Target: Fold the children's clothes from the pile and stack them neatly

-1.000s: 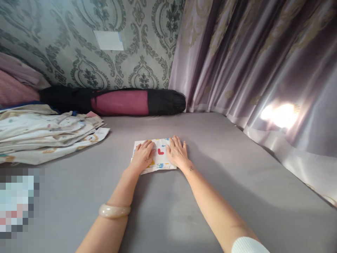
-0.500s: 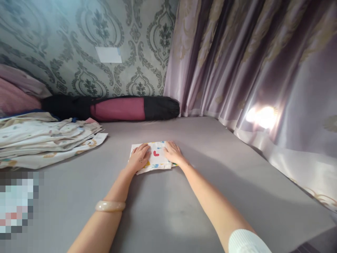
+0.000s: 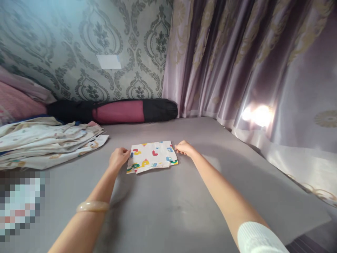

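Head view: the folded printed cloth [image 3: 150,154] lies on the grey surface [image 3: 158,211], long axis left to right, between the closer left hand [image 3: 119,157] and the right hand [image 3: 185,148] just beside it, fingers [image 3: 180,147] curled, grip indeterminable.

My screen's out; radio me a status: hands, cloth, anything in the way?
Left hand at left edge of folded cloth, right hand by its right edge; contact unclear. Folded cloth on grey surface, near edge uneven. Fabric pile off left, clear of both hands.
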The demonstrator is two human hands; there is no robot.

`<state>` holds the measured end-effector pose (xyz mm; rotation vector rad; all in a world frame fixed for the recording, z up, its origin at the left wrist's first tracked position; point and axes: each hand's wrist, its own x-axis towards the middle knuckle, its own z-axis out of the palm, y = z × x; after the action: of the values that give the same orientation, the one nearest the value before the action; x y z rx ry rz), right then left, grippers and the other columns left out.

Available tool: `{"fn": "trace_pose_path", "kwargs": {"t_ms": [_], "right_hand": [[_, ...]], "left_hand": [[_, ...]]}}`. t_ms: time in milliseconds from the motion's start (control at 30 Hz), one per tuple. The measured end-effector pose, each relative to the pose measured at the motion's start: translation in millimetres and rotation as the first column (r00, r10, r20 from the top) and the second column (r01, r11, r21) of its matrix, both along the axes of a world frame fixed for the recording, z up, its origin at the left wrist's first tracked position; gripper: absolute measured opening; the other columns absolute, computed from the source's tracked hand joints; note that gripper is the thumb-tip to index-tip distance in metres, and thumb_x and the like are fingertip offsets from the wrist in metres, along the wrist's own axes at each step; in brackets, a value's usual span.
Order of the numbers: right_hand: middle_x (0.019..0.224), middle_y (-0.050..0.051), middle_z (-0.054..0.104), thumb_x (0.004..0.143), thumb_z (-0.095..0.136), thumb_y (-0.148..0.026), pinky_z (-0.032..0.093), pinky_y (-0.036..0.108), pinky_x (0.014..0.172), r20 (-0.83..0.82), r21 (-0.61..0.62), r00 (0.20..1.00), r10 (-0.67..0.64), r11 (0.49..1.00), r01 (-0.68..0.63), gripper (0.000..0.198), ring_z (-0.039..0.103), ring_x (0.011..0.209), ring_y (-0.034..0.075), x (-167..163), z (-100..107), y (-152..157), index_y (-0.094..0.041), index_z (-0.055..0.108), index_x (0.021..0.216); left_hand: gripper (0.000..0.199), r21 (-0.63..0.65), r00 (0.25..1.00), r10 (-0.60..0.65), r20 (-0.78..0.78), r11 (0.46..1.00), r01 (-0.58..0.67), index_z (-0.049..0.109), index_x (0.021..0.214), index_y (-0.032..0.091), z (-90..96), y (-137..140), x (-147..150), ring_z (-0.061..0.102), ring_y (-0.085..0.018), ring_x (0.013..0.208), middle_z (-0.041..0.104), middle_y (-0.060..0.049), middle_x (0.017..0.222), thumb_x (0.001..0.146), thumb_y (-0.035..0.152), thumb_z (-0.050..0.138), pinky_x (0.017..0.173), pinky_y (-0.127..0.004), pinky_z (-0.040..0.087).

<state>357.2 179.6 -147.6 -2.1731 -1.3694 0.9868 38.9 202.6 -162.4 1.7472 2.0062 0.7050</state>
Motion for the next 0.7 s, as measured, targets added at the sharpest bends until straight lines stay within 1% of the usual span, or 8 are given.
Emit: {"fn": "trace_pose_path", "kwargs": {"t_ms": [67, 133, 233, 300, 367, 500, 600, 700], "right_hand": [[0.042, -0.002, 0.052, 0.075, 0.067, -0.026, 0.028, 0.019, 0.04, 0.022, -0.023, 1.0, -0.002, 1.0, 0.002, 0.023, 0.037, 0.035, 0.006, -3.2, -2.3, 2.5, -0.014, 0.061, 0.055], [0.037, -0.003, 0.045, 0.072, 0.072, -0.029, 0.027, 0.02, 0.04, 0.041, -0.039, 0.999, -0.003, 0.999, 0.005, 0.029, 0.036, 0.035, 0.007, -6.2, -3.6, 4.5, -0.015, 0.057, 0.051], [0.035, -0.005, 0.039, 0.067, 0.077, -0.032, 0.026, 0.021, 0.04, 0.048, -0.044, 0.999, -0.006, 0.999, 0.008, 0.031, 0.037, 0.037, 0.008, -9.0, -4.2, 5.1, -0.016, 0.055, 0.051], [0.036, -0.006, 0.038, 0.065, 0.079, -0.03, 0.025, 0.021, 0.04, 0.042, -0.041, 0.999, -0.005, 0.999, 0.007, 0.03, 0.038, 0.039, 0.008, -10.2, -4.1, 4.1, -0.017, 0.055, 0.052], [0.037, -0.007, 0.036, 0.066, 0.078, -0.028, 0.024, 0.02, 0.039, 0.029, -0.029, 1.0, -0.001, 1.0, 0.002, 0.029, 0.036, 0.039, 0.008, -11.4, -3.7, 2.3, -0.017, 0.054, 0.053], [0.037, -0.008, 0.034, 0.072, 0.072, -0.024, 0.021, 0.018, 0.038, -0.022, 0.012, 1.0, 0.001, 1.0, -0.001, 0.029, 0.032, 0.038, 0.006, -15.1, 0.3, -2.2, -0.019, 0.05, 0.053], [0.036, -0.007, 0.037, 0.075, 0.068, -0.024, 0.019, 0.018, 0.037, -0.087, 0.011, 0.996, -0.02, 1.0, 0.021, 0.03, 0.034, 0.037, 0.006, -17.7, 6.6, -4.9, -0.019, 0.049, 0.053], [0.036, -0.006, 0.039, 0.077, 0.068, -0.025, 0.017, 0.018, 0.035, -0.164, -0.011, 0.985, -0.056, 0.998, 0.055, 0.032, 0.034, 0.036, 0.006, -19.5, 12.3, -6.2, -0.018, 0.047, 0.053]], "left_hand": [[0.014, -0.043, 0.994, 0.044, 0.103, 0.998, -0.039, 0.063, 0.053, 0.023, 1.5, -1.2, -0.2, 0.064, -0.028, 0.066, 0.066, -0.009, 0.057, 0.058, 0.035, 0.065, 0.056, -0.029, 0.041], [0.014, -0.097, 0.979, 0.084, 0.187, 0.993, -0.067, 0.06, 0.047, 0.023, 2.2, -0.7, 1.5, 0.061, -0.026, 0.059, 0.061, -0.007, 0.048, 0.051, 0.033, 0.069, 0.053, -0.029, 0.039], [0.015, -0.164, 0.969, 0.108, 0.223, 0.984, -0.072, 0.059, 0.044, 0.023, 1.8, 2.7, 4.2, 0.057, -0.024, 0.052, 0.058, -0.006, 0.042, 0.046, 0.031, 0.072, 0.049, -0.028, 0.036], [0.017, -0.197, 0.973, 0.097, 0.21, 0.979, -0.055, 0.059, 0.043, 0.022, 0.9, 5.3, 5.4, 0.056, -0.022, 0.049, 0.058, -0.005, 0.042, 0.046, 0.031, 0.073, 0.048, -0.028, 0.035], [0.018, -0.215, 0.98, 0.076, 0.186, 0.976, -0.034, 0.059, 0.043, 0.022, 0.0, 6.9, 6.2, 0.054, -0.021, 0.049, 0.058, -0.005, 0.043, 0.048, 0.031, 0.074, 0.049, -0.028, 0.035], [0.016, -0.185, 0.986, 0.045, 0.159, 0.983, -0.015, 0.061, 0.045, 0.021, 1.3, 6.4, 8.6, 0.053, -0.02, 0.05, 0.058, -0.005, 0.046, 0.054, 0.029, 0.072, 0.05, -0.028, 0.035], [0.015, -0.175, 0.974, 0.077, 0.215, 0.984, -0.039, 0.062, 0.048, 0.02, 5.8, 5.5, 9.9, 0.051, -0.018, 0.05, 0.058, -0.003, 0.047, 0.055, 0.029, 0.073, 0.049, -0.027, 0.034], [0.02, -0.193, 0.952, 0.103, 0.289, 0.98, -0.047, 0.063, 0.051, 0.018, 12.2, 5.3, 9.6, 0.047, -0.015, 0.048, 0.055, -0.002, 0.046, 0.054, 0.034, 0.074, 0.047, -0.025, 0.032]]}}
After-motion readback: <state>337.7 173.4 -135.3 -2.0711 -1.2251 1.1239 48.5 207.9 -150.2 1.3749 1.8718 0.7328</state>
